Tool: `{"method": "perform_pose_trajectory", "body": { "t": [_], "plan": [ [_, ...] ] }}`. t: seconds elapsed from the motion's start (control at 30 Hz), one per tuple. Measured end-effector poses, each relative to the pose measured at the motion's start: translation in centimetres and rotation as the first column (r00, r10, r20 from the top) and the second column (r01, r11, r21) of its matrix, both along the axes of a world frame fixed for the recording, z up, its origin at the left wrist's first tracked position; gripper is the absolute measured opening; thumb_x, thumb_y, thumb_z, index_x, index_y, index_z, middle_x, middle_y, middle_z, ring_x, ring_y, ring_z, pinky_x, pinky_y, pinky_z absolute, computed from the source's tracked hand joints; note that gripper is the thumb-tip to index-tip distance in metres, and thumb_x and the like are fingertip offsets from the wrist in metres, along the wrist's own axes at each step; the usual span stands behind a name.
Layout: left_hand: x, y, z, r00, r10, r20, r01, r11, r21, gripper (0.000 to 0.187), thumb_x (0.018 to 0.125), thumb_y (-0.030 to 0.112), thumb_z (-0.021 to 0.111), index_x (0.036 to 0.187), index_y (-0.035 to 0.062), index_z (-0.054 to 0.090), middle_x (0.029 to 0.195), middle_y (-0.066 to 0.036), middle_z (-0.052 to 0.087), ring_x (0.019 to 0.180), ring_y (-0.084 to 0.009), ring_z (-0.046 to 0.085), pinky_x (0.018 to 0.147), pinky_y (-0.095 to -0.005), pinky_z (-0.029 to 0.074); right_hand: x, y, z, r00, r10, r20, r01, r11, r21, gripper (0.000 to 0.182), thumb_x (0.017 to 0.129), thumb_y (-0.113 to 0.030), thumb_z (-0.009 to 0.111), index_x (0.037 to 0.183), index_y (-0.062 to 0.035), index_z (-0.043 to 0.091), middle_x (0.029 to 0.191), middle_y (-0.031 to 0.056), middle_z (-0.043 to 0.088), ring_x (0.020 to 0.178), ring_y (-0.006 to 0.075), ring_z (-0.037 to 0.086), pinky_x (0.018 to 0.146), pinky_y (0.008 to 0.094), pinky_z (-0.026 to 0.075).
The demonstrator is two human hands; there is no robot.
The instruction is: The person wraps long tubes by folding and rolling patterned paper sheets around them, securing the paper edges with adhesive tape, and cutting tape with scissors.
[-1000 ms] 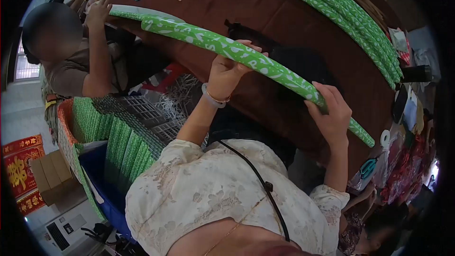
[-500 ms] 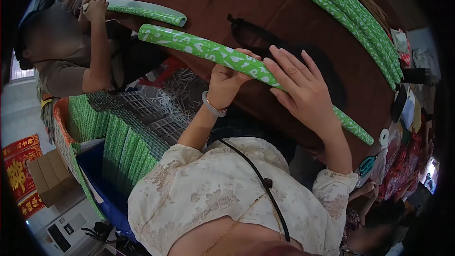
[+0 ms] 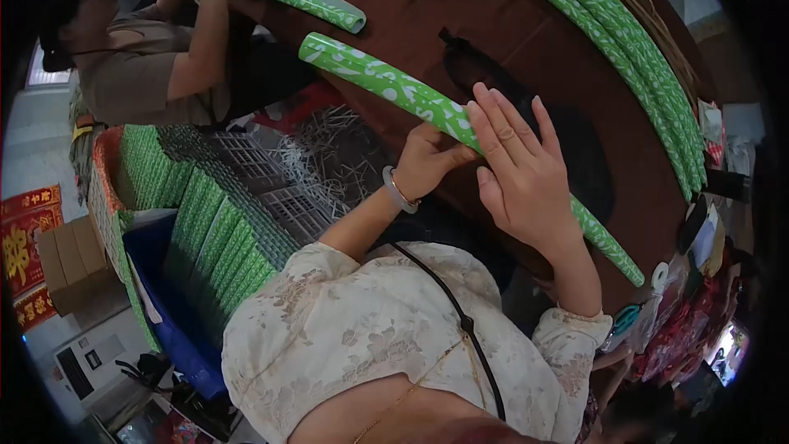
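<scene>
1 green roll (image 3: pixel 386 82): left hand (image 3: pixel 427 160) holds it, fingers curled; right hand (image 3: pixel 530 185) lies across, fingers slightly spread.

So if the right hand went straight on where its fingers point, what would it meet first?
Probably the black thing on the table; depth is unclear, so the right hand might pass above.

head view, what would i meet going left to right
Red banners → cardboard box → blue bin → left hand → right hand → teal-handled scissors → white roll
</scene>
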State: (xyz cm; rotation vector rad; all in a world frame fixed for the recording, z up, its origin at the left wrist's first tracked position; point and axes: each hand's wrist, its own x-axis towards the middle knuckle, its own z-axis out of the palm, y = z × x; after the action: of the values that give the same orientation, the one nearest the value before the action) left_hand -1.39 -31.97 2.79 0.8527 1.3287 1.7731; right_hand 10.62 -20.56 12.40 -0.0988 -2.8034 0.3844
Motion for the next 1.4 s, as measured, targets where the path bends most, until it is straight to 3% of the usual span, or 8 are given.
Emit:
{"method": "perform_pose_trajectory", "body": {
  "t": [0.2,0.3,0.5,0.67,0.9,0.97,1.17,1.4],
  "plan": [
    [0.9,0.1,-0.2,0.999,-0.042,-0.023,0.041,0.998,-0.038,0.035,0.074,0.0,0.059,0.108,-0.0011,0.054,0.1,-0.008,0.061,0.089,-0.015,0.058,0.078,-0.028,0.046,-2.6,-0.8,-0.4,0.997,0.024,-0.067,-0.02,0.998,0.057,0.055,0.077,-0.02,0.052,0.128,-0.0009,0.042,0.135,0.0123,0.04,0.126,0.0231,0.038,0.105,0.0486,0.021],
    [1.5,0.8,-1.2,0.924,0.111,-0.366,-0.098,0.994,0.054,0.033,0.077,0.005,0.058,0.109,-0.0012,0.052,0.102,-0.008,0.06,0.092,-0.0173,0.057,0.08,-0.029,0.046,-4.3,-1.6,-0.4,0.995,0.03,-0.092,-0.023,0.997,0.073,0.056,0.077,-0.022,0.052,0.128,-0.0001,0.042,0.135,0.0125,0.04,0.125,0.0237,0.037,0.104,0.0492,0.021],
    [2.8,1.9,-1.8,0.94,-0.147,0.308,0.074,0.969,0.236,0.035,0.079,0.01,0.06,0.112,-0.0003,0.051,0.106,-0.008,0.058,0.098,-0.0167,0.054,0.085,-0.0287,0.043,-8.7,-3.8,-1.2,0.982,-0.012,-0.188,0.035,0.992,0.118,0.053,0.079,-0.02,0.052,0.128,-0.0005,0.042,0.136,0.0104,0.039,0.127,0.0215,0.035,0.105,0.0468,0.022],
    [2.7,2.3,-2.3,0.936,-0.213,0.281,0.149,0.961,0.232,0.037,0.081,0.013,0.063,0.114,0.0005,0.049,0.11,-0.008,0.056,0.103,-0.0157,0.051,0.089,-0.0285,0.04,-11.9,-5.6,-1.5,0.973,0.046,-0.224,0.001,0.979,0.204,0.054,0.079,-0.029,0.058,0.126,-0.007,0.046,0.139,0.0045,0.036,0.13,0.0164,0.029,0.106,0.0513,0.017],
    [3.4,2.2,-1.4,0.947,-0.155,0.28,0.073,0.957,0.282,0.042,0.083,0.015,0.064,0.118,0.0004,0.046,0.11,-0.009,0.057,0.104,-0.0165,0.052,0.091,-0.0316,0.041,-5.3,-6.9,-1.0,0.839,0.506,-0.201,-0.491,0.862,0.124,0.039,0.078,-0.017,0.052,0.117,-0.0119,0.054,0.135,0.005,0.042,0.125,0.0203,0.039,0.106,0.0468,0.02],
    [2.8,2.0,-1.6,0.934,-0.161,0.319,0.092,0.971,0.221,0.04,0.083,0.011,0.063,0.118,0.0004,0.046,0.109,-0.009,0.057,0.104,-0.0167,0.053,0.092,-0.0317,0.04,-2.0,-5.6,-0.5,0.89,0.393,-0.23,-0.408,0.913,-0.019,0.033,0.08,-0.013,0.05,0.112,-0.0099,0.059,0.129,0.0079,0.048,0.119,0.0225,0.045,0.103,0.048,0.025],
    [2.2,2.3,0.1,0.969,-0.122,0.213,0.093,0.985,0.142,0.035,0.084,0.007,0.058,0.116,-0.0006,0.047,0.112,-0.01,0.056,0.105,-0.0187,0.053,0.088,-0.0318,0.045,9.9,2.2,-2.5,0.952,-0.299,-0.074,0.3,0.954,0.003,0.049,0.076,-0.015,0.064,0.122,-0.0091,0.05,0.13,0.0116,0.045,0.119,0.0268,0.045,0.1,0.0467,0.03],
    [1.9,2.5,0.7,0.946,-0.206,0.251,0.177,0.975,0.133,0.04,0.087,0.004,0.054,0.124,-0.0001,0.039,0.119,-0.013,0.05,0.113,-0.0246,0.049,0.091,-0.0373,0.046,17.2,4.1,-4.3,0.841,-0.538,0.051,0.538,0.843,0.027,0.057,0.076,-0.018,0.065,0.128,-0.0061,0.044,0.127,0.0112,0.047,0.118,0.0277,0.044,0.1,0.0455,0.031]
  ]
}}
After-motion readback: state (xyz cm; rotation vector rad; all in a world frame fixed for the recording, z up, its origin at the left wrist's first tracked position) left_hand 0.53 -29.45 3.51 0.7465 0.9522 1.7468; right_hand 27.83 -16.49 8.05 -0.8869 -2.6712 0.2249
